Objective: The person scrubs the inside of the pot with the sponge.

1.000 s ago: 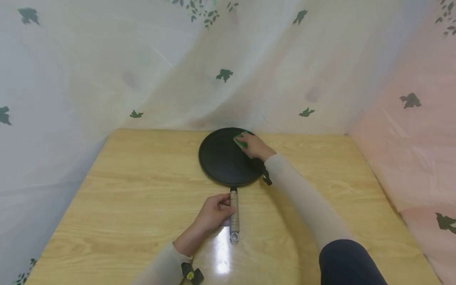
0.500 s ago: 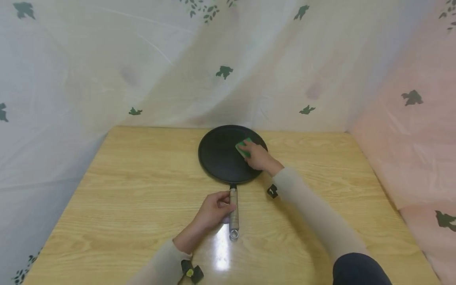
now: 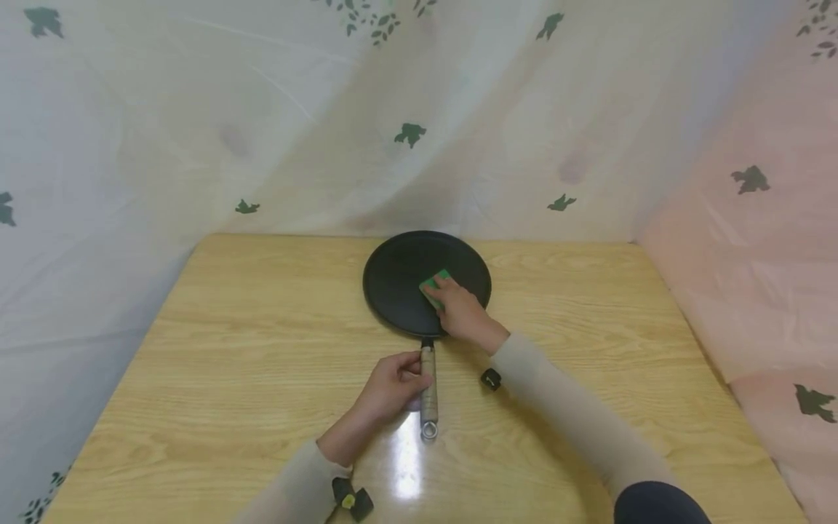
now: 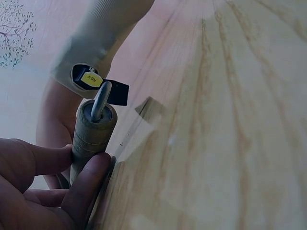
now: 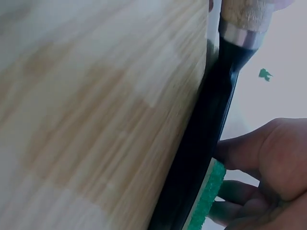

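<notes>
A flat, round black frying pan lies near the table's far edge, its wooden handle toward me. My left hand pinches that handle from the left, between thumb and fingers, as the left wrist view also shows. On the pan's cooking surface, right of its middle, my right hand holds a green sponge. The right wrist view has the sponge's thin pale side against the pan, with the thumb and fingertips at its green side. In the head view the fingers cover part of the sponge.
The wood-grained table extends to both sides of the pan. Behind it hangs a pale curtain with green bird prints, close to the pan's far rim. A pinkish curtain borders the right side.
My right hand has slid the sponge from the pan's far right part toward me and slightly left. The left hand keeps its hold on the handle, and the pan stays in place.
</notes>
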A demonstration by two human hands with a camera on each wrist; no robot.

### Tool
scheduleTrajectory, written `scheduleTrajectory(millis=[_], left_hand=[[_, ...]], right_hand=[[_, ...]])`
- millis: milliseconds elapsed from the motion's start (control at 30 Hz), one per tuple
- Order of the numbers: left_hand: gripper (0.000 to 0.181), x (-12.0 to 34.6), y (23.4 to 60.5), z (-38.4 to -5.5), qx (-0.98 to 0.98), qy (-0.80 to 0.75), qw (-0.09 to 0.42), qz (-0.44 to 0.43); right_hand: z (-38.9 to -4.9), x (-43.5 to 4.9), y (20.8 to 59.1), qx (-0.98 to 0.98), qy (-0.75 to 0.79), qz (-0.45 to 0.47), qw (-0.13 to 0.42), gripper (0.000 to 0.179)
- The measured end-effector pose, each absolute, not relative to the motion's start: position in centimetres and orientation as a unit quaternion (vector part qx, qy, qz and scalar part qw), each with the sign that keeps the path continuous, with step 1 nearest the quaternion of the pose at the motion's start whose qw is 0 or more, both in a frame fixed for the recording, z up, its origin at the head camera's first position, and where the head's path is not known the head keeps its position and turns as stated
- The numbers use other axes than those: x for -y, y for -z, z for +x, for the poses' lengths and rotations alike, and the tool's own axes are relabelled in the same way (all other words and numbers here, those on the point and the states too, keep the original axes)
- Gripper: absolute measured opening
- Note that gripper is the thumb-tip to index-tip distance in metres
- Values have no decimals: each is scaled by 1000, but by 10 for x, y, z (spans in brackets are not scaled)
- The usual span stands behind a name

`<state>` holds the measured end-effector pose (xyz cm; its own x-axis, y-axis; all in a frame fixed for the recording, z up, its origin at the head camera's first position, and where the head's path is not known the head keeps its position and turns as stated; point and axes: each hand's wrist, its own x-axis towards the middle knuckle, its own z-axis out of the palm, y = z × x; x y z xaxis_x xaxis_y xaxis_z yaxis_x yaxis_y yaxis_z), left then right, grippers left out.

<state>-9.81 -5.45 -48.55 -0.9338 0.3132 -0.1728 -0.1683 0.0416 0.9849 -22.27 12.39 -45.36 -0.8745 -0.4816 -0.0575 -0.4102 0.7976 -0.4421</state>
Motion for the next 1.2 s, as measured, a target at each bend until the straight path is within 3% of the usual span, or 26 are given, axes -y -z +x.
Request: scheduleTrajectory(millis=[533, 1200], left_hand=[[48, 55, 488, -98, -695, -694, 180, 50], [52, 54, 487, -99, -687, -701, 186, 46]], right_hand=[[-206, -77, 455, -912, 281, -282, 101, 53], [-249, -37, 449, -915, 230, -304, 132, 52]])
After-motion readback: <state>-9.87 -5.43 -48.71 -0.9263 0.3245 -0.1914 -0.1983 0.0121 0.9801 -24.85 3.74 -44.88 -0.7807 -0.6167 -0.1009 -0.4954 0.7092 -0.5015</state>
